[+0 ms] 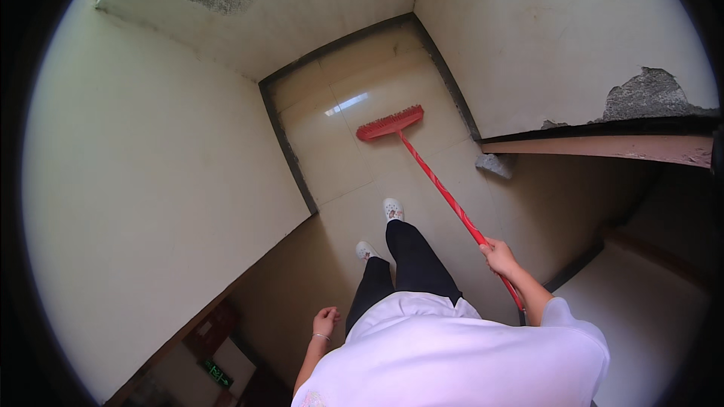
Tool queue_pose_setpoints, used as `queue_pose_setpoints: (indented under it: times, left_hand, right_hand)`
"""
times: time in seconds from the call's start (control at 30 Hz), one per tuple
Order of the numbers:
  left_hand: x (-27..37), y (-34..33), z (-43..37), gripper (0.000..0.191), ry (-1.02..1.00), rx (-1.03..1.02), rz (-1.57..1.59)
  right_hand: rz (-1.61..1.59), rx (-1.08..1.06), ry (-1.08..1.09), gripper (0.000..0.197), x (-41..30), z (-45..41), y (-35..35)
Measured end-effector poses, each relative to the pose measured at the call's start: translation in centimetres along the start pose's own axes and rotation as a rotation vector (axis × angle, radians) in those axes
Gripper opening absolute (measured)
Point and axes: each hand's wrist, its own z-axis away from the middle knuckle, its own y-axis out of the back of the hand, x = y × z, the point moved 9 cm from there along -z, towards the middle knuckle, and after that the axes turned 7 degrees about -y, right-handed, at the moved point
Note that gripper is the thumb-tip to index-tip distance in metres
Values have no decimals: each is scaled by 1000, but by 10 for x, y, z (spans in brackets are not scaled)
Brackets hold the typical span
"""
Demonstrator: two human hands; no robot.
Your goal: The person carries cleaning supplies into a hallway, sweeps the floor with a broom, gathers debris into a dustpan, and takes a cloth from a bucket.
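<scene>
My right hand [500, 258] is wrapped around the red handle [449, 198] of a broom, near its upper end. The handle slants away from me to a wide red broom head [390, 123], which is down at the tiled floor [317, 147], bristles facing the far wall. My left hand [326, 321] hangs at my side with its fingers loosely curled, and I see nothing in it. A thin bracelet circles the left wrist. Below me are my white clogs [393, 210] on the tiles.
Pale walls with a dark baseboard [288, 147] enclose the floor on three sides. A grey stone block [495, 165] stands by the doorway at the right, beside a pinkish door edge [599, 147]. A lit green exit sign [217, 372] shows at lower left.
</scene>
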Motion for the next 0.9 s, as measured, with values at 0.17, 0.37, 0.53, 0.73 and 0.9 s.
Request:
queue_pose_setpoints:
  times: [0.17,0.37,0.53,0.73,0.9]
  left_hand:
    - [32,-9,-17,17,-45,0,29]
    - [50,2,1,19,-49,39,-77]
    - [34,2,13,16,37,61,-76]
    - [31,-7,1,15,10,19,-99]
    - [53,-23,-21,16,-42,-34,-78]
  right_hand:
    - [-83,114,171,27,-72,-38,24]
    - [-25,261,303,24,-233,-180,70]
    - [-69,81,-1,24,-247,-243,77]
    - [-222,-58,86,24,-143,-202,55]
    - [-187,41,-77,21,13,-67,47]
